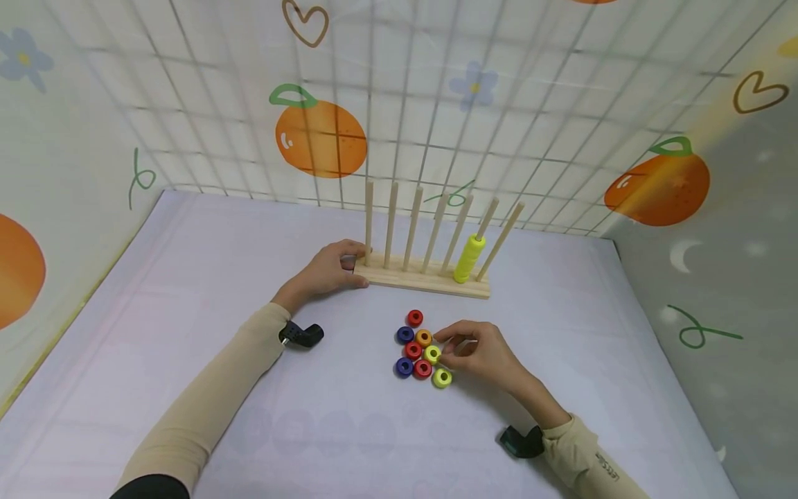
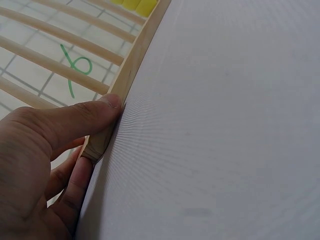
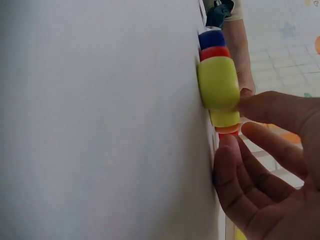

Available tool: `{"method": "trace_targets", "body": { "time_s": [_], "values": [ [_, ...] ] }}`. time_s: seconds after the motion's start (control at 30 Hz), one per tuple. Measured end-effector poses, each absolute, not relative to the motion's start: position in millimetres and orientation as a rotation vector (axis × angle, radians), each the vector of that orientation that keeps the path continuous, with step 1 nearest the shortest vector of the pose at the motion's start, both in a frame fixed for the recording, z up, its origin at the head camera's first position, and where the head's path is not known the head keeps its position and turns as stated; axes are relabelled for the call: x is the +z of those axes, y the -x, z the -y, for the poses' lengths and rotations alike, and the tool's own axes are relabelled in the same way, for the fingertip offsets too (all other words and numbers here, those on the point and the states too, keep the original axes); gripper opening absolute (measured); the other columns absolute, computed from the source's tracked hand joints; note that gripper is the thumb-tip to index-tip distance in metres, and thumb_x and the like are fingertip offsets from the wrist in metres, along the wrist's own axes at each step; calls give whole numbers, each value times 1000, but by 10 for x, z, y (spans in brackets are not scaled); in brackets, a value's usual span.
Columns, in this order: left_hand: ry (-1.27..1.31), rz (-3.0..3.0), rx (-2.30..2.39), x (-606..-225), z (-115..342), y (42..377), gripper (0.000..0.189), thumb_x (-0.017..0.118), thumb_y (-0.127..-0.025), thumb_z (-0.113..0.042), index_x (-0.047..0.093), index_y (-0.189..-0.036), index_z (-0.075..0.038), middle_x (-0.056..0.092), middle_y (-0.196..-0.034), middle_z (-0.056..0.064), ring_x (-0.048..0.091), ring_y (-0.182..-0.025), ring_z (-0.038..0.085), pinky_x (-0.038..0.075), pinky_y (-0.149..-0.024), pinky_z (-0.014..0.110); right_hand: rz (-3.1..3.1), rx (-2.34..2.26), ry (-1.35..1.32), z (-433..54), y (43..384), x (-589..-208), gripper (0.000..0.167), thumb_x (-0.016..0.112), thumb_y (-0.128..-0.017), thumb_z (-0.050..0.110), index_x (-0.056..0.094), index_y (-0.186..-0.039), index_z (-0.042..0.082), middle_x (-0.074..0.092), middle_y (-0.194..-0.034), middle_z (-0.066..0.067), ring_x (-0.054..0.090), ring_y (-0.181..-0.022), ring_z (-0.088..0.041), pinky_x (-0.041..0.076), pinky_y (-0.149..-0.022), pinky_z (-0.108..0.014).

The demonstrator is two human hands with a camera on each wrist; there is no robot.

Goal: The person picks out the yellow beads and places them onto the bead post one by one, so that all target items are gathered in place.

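Observation:
At the left end of a wooden peg rack [image 1: 420, 278], my left hand [image 1: 327, 269] grips the base, thumb [image 2: 107, 102] on its front edge and fingers behind. Yellow rings [image 1: 470, 260] are stacked on the rack's second peg from the right. My right hand [image 1: 480, 350] is at a cluster of small rings, thumb and fingers parted. Its thumb reaches the edge of a yellow ring [image 1: 432, 355], and a fingertip is close beside an orange ring [image 1: 424, 337]. A second yellow ring [image 1: 442, 378] lies nearer me, large in the right wrist view.
Red rings [image 1: 415, 318] and blue rings [image 1: 404, 367] lie in the same cluster on the white tabletop [image 1: 312, 430]. Other pegs [image 1: 391, 225] stand bare. Behind the rack hangs a printed curtain [image 1: 411, 90] over a wire grid.

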State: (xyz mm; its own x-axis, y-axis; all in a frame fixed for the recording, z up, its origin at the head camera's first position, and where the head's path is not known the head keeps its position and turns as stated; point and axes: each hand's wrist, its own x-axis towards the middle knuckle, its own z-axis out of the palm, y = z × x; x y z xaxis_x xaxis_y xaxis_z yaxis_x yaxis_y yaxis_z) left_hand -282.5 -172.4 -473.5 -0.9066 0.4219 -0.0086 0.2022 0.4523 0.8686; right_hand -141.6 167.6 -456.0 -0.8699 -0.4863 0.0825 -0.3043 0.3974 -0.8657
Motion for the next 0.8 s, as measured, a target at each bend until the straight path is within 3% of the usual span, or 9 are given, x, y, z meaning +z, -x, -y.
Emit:
{"method": "trace_targets", "body": {
  "time_s": [0.4,0.8],
  "values": [
    [-571,-2492,1426,-4744,1736,2825,78,88,-78,-20,51,-145,-2,46,-148,8,53,-128,33,50,-101,37,-2482,-1394,774,-1635,1400,-4588,29,87,-76,8,78,-103,13,72,-93,3,66,-80,-21,59,-65,-30],
    [-577,-2484,1438,-4754,1728,2838,78,88,-78,-17,51,-145,-2,47,-147,9,53,-127,33,50,-101,38,-2481,-1348,729,-1591,1402,-4578,32,87,-76,5,77,-106,10,72,-95,-1,65,-82,-26,58,-67,-28]
  ]
}}
